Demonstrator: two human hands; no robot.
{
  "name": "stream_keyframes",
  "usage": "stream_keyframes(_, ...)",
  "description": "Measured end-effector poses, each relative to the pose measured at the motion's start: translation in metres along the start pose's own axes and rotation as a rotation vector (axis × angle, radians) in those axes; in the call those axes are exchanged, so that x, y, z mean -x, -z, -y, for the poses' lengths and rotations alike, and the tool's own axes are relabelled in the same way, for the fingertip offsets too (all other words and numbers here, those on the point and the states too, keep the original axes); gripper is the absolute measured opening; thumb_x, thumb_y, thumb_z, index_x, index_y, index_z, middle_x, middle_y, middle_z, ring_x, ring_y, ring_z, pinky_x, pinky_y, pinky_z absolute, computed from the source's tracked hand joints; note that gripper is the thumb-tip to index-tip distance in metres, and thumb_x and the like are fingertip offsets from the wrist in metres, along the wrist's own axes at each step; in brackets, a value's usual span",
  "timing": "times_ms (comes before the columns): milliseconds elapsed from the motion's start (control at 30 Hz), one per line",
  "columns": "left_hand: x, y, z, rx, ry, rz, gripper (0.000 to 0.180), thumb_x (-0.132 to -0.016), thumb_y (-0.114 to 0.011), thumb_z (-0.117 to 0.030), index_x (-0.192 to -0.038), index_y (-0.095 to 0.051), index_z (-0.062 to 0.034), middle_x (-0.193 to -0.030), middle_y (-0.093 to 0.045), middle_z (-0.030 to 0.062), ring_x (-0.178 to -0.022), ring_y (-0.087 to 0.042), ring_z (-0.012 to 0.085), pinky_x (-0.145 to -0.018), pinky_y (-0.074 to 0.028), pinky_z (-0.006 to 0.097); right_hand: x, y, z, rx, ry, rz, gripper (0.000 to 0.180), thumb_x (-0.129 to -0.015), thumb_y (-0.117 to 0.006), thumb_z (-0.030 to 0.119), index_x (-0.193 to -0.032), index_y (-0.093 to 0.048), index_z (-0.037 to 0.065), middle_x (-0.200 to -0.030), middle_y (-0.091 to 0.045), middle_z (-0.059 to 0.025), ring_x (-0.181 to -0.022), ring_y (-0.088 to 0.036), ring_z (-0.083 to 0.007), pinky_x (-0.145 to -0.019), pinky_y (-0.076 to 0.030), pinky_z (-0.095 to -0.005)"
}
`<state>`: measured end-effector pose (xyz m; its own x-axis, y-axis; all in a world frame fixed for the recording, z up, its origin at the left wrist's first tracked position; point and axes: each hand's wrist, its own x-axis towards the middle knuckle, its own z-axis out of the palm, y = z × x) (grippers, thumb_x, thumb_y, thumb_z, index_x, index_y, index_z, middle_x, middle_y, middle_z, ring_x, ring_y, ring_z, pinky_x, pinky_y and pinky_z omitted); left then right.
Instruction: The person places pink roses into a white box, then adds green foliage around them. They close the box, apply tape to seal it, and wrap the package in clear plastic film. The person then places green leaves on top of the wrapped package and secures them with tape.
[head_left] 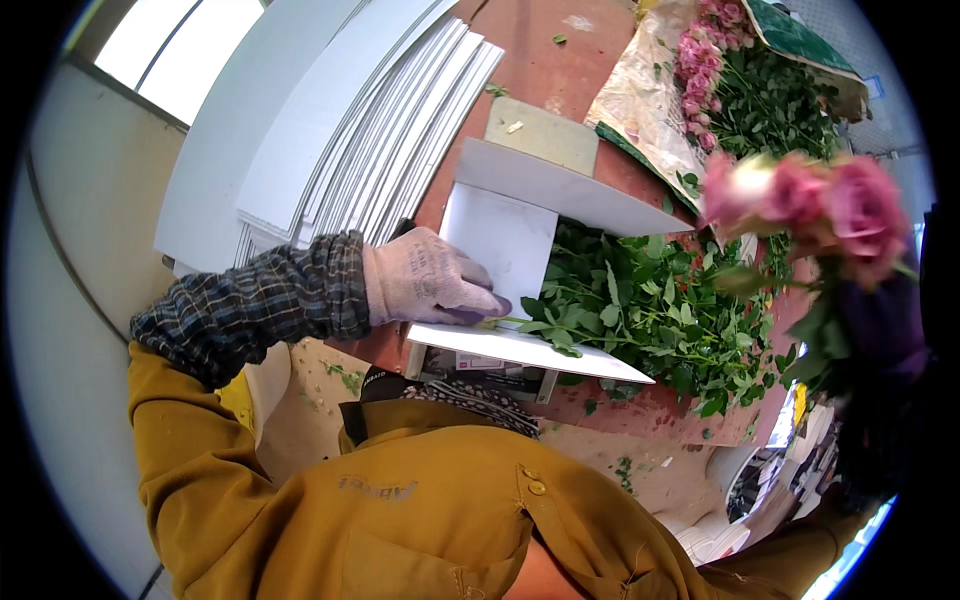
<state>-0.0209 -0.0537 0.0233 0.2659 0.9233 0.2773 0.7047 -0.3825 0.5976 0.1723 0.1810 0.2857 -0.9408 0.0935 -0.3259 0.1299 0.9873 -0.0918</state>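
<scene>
My left hand (435,278), in a pale work glove, reaches into a folded white cardboard sheet (500,232). Its fingers are closed at the cut end of a green stem (500,322), against the near wall of the cardboard. Leafy rose stems (640,310) lie between the cardboard's raised sides and spill out to the right; their blooms do not show there. At the far right my right hand (885,325), in a dark purple covering and smeared by motion, is closed around pink roses (830,205) held above the table. Its fingers are mostly hidden.
A tall stack of white cardboard sheets (400,130) stands at the back left on the reddish table (540,50). More pink roses (702,75) lie on brown-and-green wrapping (640,95) at the back right. A beige block (540,135) sits behind the folded cardboard.
</scene>
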Motion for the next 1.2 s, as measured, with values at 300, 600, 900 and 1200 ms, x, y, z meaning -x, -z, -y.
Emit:
stream_keyframes(300,0.049,-0.006,-0.010,-0.143,0.073,0.167,0.052,-0.073,-0.057,-0.005,-0.123,-0.055,-0.0205,-0.127,-0.055,0.0011,-0.081,-0.064,0.0197,-0.067,-0.055,0.033,-0.136,-0.174,0.015,-0.440,0.114,0.389,0.046,-0.082,-0.066,0.018,-0.124,-0.054,0.004,-0.119,-0.057,-0.0150,-0.106,-0.057,-0.0256,-0.092,-0.044,-0.0340)
stream_keyframes(600,0.056,-0.013,-0.007,-0.148,0.078,0.137,0.051,-0.077,-0.058,-0.012,-0.127,-0.053,-0.0258,-0.136,-0.050,0.0012,-0.087,-0.065,0.0219,-0.065,-0.055,0.035,-0.144,-0.223,0.020,-0.461,0.274,0.470,0.049,-0.080,-0.061,0.023,-0.125,-0.051,0.007,-0.109,-0.053,-0.0125,-0.101,-0.052,-0.0285,-0.089,-0.041,-0.0378)
stream_keyframes(900,0.053,-0.012,-0.017,-0.269,0.172,0.112,0.051,-0.076,-0.058,-0.011,-0.123,-0.052,-0.0287,-0.126,-0.053,-0.0048,-0.084,-0.062,0.0160,-0.064,-0.056,0.029,-0.144,-0.203,0.026,-0.454,0.022,0.524,0.046,-0.085,-0.062,0.022,-0.127,-0.053,0.008,-0.106,-0.062,-0.0113,-0.100,-0.059,-0.0256,-0.089,-0.046,-0.0372)
stream_keyframes(1200,0.054,-0.008,-0.021,-0.221,0.273,0.194,0.066,-0.074,-0.057,-0.005,-0.134,-0.043,-0.0301,-0.139,-0.045,-0.0059,-0.079,-0.065,0.0160,-0.062,-0.056,0.031,-0.132,-0.171,0.033,-0.897,0.138,0.643,0.032,-0.077,-0.074,0.017,-0.105,-0.065,0.004,-0.100,-0.067,-0.0067,-0.085,-0.062,-0.0137,-0.079,-0.048,-0.0292)
